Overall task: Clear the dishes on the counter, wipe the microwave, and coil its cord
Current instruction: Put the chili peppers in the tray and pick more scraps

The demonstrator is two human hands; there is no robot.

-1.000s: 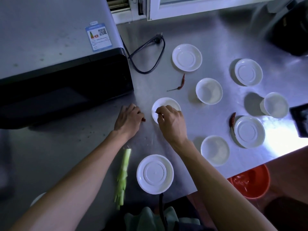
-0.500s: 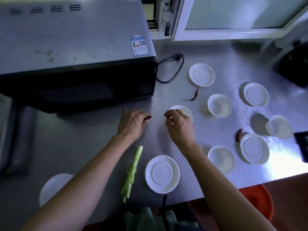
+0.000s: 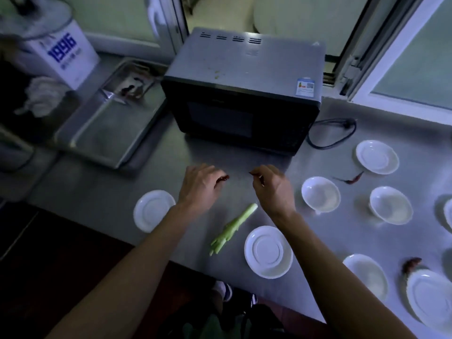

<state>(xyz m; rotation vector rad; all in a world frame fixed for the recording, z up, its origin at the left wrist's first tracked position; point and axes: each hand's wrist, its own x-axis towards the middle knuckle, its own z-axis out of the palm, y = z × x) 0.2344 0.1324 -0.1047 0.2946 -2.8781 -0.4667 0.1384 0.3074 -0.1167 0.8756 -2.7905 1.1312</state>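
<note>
My left hand [image 3: 199,185] holds a dried red chili [image 3: 223,178] in curled fingers, just in front of the black microwave [image 3: 244,94]. My right hand [image 3: 272,187] pinches a thin chili piece at its fingertips, a little to the right. The microwave's black cord [image 3: 330,133] lies loose on the steel counter [image 3: 244,162] at its right side. Several white saucers and bowls are scattered on the right: a bowl [image 3: 320,194] beside my right hand, a saucer [image 3: 268,252] near the front edge, another saucer [image 3: 153,210] on the left.
A green celery stalk [image 3: 232,228] lies between my forearms. Loose dried chilies [image 3: 353,178] [image 3: 411,264] lie among the dishes. A steel tray [image 3: 107,126] sits left of the microwave, with a white box [image 3: 66,55] behind it. The counter's front edge runs below the saucers.
My view has swung left and up, showing the tray and the whole microwave. Both hands have lifted away from the small bowl and moved left, each still holding a chili piece.
</note>
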